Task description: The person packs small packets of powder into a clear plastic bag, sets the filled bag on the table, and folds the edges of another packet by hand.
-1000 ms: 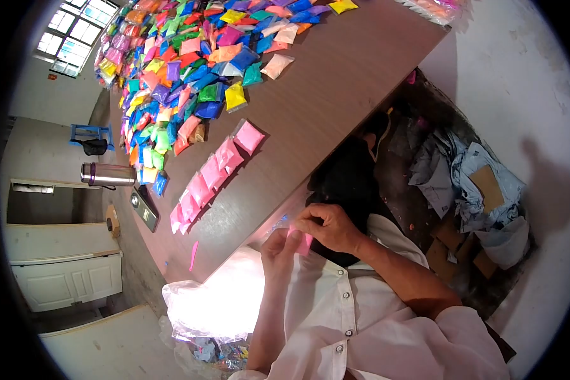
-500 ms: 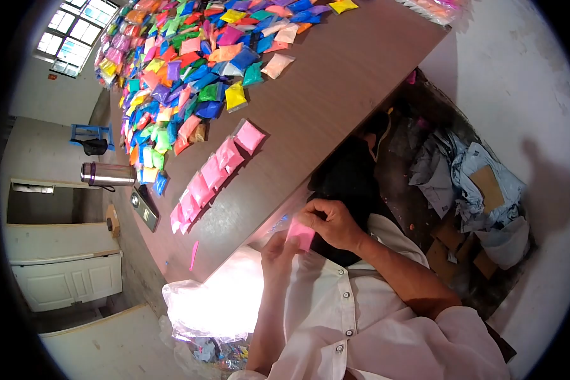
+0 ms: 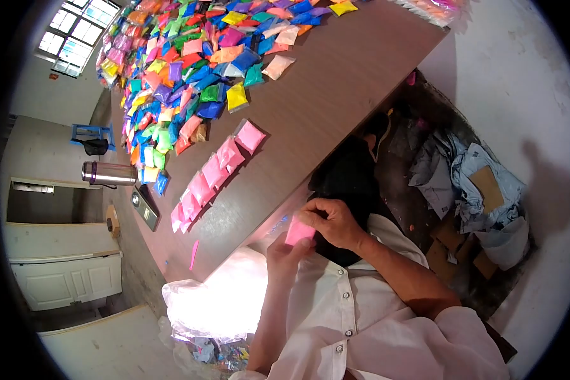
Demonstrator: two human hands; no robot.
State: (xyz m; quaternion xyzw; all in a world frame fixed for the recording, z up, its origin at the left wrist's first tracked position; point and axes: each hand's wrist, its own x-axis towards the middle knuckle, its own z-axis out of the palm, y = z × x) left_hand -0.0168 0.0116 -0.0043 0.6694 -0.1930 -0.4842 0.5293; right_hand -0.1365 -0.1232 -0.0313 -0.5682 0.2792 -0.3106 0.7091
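Over my lap, just off the table edge, I hold a small pink packet (image 3: 300, 232) between both hands. My left hand (image 3: 284, 253) grips its lower part, thumb across the front. At its top edge, the fingers of my right hand (image 3: 330, 221) are pinched together. A row of several similar pink packets (image 3: 214, 172) lies on the brown table (image 3: 285, 126), overlapping one another. Near the table's front corner is a thin pink strip-like tool (image 3: 194, 254).
A large heap of colourful packets (image 3: 190, 69) covers the far side of the table. A steel flask (image 3: 109, 173) and a phone (image 3: 145, 208) are at the left edge. Clear plastic bags (image 3: 202, 310) sit beside me. Crumpled grey wrapping (image 3: 481, 171) and cardboard lie on the floor at right.
My left hand has shifted slightly right and its thumb has moved across the pink packet. My right hand stays at the packet's top edge. The things on the table are unchanged.
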